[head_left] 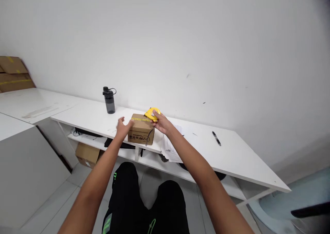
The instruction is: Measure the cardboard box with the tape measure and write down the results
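A small cardboard box [138, 138] with dark printing on its front sits on the white table [232, 155], at the edge nearest the person. Across the top of the box runs the yellow blade [140, 119] of a tape measure [152, 114]. The yellow case of the tape measure is at the box's upper right corner, gripped in the fingers of the right hand [162, 123]; a dark cord [149, 137] hangs from there in front of the box. The left hand [123, 128] is at the box's left side, thumb by the top edge near the blade's end, its fingers spread wide; whether the thumb presses on the blade is too small to tell.

Behind the box and to its left stands a dark bottle [110, 105] with a loop on its lid. Just right of the box lie loose papers [168, 148], and well to its right a black pen [217, 138]. Below and left of the box is a larger carton [87, 153].
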Tool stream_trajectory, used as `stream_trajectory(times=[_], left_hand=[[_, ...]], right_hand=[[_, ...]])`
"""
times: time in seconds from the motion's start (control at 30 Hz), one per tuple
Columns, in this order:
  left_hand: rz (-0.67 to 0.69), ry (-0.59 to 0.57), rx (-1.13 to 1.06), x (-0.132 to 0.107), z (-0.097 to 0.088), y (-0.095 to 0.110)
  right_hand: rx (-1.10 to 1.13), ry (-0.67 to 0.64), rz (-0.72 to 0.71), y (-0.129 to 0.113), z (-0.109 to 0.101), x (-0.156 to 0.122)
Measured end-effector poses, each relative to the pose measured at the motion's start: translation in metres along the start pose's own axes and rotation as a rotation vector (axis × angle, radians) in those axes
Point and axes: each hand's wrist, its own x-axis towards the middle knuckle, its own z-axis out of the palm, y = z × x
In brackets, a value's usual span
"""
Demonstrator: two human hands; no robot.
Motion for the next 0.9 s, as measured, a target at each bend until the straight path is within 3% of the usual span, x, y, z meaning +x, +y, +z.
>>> stream_trajectory(times=[0.03,0.1,0.27,0.4,0.63,0.9], left_hand=[[-0.089,-0.075,-0.107,0.002,0.003,-0.009],[-0.143,-0.173,-0.259,0.002,0.009,-0.023],[-0.144,-0.17,-0.307,0.0,0.014,-0.037],[-0.196,-0.127,-0.23,0.003,0.018,-0.037],[0.04,-0.07,-0.259,0.005,0.031,-0.044],[0.017,-0.022,-0.289,-0.001,0.035,-0.037]], right_hand=[[-0.052,0.002,-0.028,0.001,0.003,0.013],[-0.235,0.02,-0.1,0.005,0.011,0.035],[-0.614,-0.127,-0.182,0.026,0.03,0.065],[-0.716,-0.165,-0.238,0.042,0.035,0.069],[-0.9,-0.128,-0.413,0.049,0.031,0.067],[-1.036,0.037,-0.368,0.053,0.032,0.064]])
